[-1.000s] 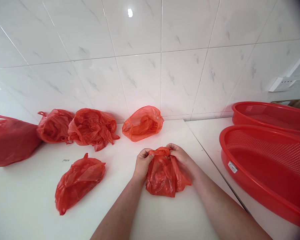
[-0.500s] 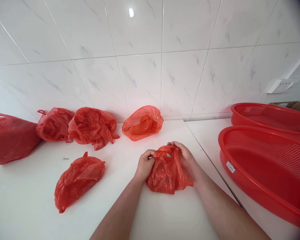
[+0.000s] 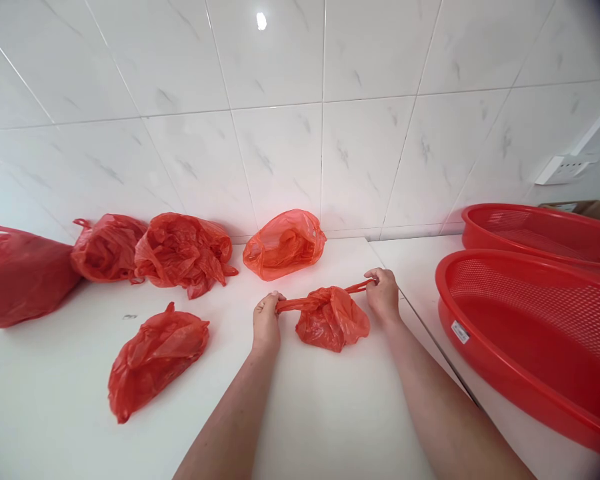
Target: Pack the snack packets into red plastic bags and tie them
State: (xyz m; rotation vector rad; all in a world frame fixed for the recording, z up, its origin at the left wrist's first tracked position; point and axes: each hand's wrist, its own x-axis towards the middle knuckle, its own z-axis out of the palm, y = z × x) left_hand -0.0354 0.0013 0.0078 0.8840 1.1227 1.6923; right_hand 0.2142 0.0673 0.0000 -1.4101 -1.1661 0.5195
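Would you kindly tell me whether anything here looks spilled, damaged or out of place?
Nothing looks spilled or damaged. One oddity: a small grey mark on the otherwise plain white tabletop, just beyond the front-left red bag; what it is, I cannot tell.

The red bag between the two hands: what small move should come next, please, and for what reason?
Probably a slightly firmer outward pull: the left hand and right hand each grip one handle of the bag, and the handles stretch to opposite sides while its body bunches between them.
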